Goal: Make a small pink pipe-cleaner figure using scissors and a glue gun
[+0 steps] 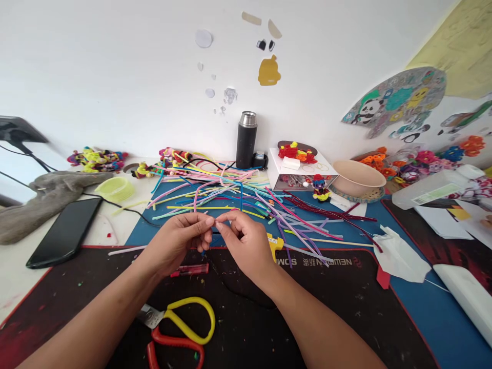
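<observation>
My left hand [186, 233] and my right hand [246, 243] meet above the top edge of the dark mat [253, 318]. Thumb and forefinger of each are pinched, and the fingertips nearly touch. Whatever lies between them is too small to make out. Just behind the hands spreads a loose heap of coloured pipe cleaners [226, 192]. A yellow glue gun [275, 243] pokes out beside my right hand, partly hidden by it. Below my left hand lies a red tool [190, 270]. Closer to me rest scissors [210, 312] with one yellow and one red handle.
A black thermos [246, 141] stands against the wall beside a white box [273, 171]. Rightward are a beige bowl [359, 177], a clear bottle [434, 189] and crumpled white paper [402, 253]. A black phone [65, 233] lies at left, near a grey plush [49, 197].
</observation>
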Demonstrator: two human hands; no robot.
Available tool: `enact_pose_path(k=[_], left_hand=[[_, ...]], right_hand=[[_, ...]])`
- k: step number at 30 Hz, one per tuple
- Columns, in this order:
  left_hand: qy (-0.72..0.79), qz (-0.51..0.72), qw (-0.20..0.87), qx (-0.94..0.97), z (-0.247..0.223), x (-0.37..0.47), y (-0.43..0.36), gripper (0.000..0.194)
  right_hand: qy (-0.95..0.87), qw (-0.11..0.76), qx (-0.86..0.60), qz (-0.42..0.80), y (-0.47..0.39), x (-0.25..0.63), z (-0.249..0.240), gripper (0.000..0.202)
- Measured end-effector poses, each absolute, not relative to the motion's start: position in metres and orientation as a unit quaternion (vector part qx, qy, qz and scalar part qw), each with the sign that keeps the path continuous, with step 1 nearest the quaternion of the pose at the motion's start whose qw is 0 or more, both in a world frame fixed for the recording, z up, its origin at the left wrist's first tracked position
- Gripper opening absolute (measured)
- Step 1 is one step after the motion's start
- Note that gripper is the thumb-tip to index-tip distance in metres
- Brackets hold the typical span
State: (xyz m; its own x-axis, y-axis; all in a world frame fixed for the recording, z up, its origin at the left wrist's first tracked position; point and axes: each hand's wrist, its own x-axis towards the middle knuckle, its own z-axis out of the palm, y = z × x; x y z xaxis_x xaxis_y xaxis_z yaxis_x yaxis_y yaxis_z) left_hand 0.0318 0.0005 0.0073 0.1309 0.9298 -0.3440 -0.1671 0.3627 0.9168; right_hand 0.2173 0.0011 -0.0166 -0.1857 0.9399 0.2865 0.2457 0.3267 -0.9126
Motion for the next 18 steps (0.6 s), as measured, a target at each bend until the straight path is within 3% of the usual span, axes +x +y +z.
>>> enact_pose_path(k=[18], left_hand=[[0.493,0.432,0.672,0.345,0.0059,0.0320,0.0020,0.055]], right_hand=[[-0.669,0.453,-0.440,0.391,0.0011,0.2174,-0.0147,0.026]])
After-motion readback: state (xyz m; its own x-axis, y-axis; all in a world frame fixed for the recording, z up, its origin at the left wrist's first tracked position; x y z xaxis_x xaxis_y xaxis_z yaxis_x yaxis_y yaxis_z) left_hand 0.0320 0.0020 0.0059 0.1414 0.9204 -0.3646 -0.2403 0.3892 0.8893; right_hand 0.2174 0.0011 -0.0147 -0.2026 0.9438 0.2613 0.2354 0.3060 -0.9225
